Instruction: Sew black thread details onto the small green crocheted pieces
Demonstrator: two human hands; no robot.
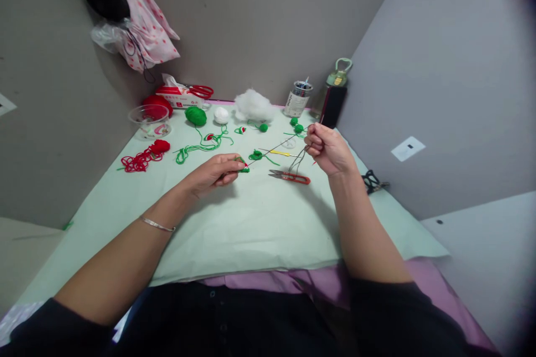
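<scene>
My left hand (220,170) pinches a small crocheted piece (244,167) in green, red and white. A dark thread (274,146) runs taut from that piece up to my right hand (325,145), whose fingers are closed on it. Whether a needle is in those fingers I cannot make out. Loose strands of the thread hang below my right hand toward the orange-handled thread snips (293,178) on the table. Just beyond the crocheted piece lie a green crocheted bit (255,155) with a yarn tail and a yellow-handled crochet hook (280,152).
Farther back are a green yarn ball (196,116), a white yarn ball (221,115), white stuffing (253,106) and a can (298,99). A phone (334,106) leans at the bottle (340,73). Red yarn (140,160) and a clear tub (149,122) are at left.
</scene>
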